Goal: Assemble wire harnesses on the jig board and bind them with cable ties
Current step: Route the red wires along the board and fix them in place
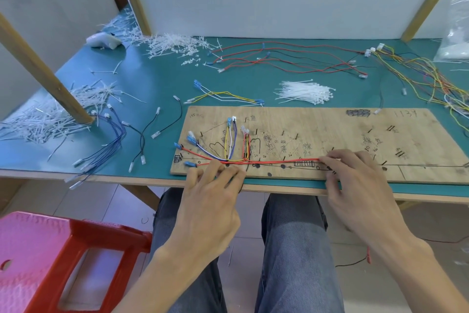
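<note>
While the wire harness (279, 162) lies along the near edge of the jig board (330, 130), the left hand (213, 190) presses it with spread, fairly straight fingers. The right hand (360, 185) has bent fingertips on its red wires; whether it pinches them, I cannot tell. Cable ties (304, 91) sit just beyond.

My left hand (210, 193) at 7 o'clock of jig board (330, 130), fingertips pressed on red wires (279, 161) where coloured branches met trunk. My right hand (355, 185) at 6 o'clock, fingertips on same wires along near edge. White cable ties (304, 91) bundled on green mat (157, 84) at board's 12 o'clock. Loose red leads (279, 58) beyond them. Cut tie scraps (50, 114) at 10. Red stool (63, 249) at my 8.
</note>
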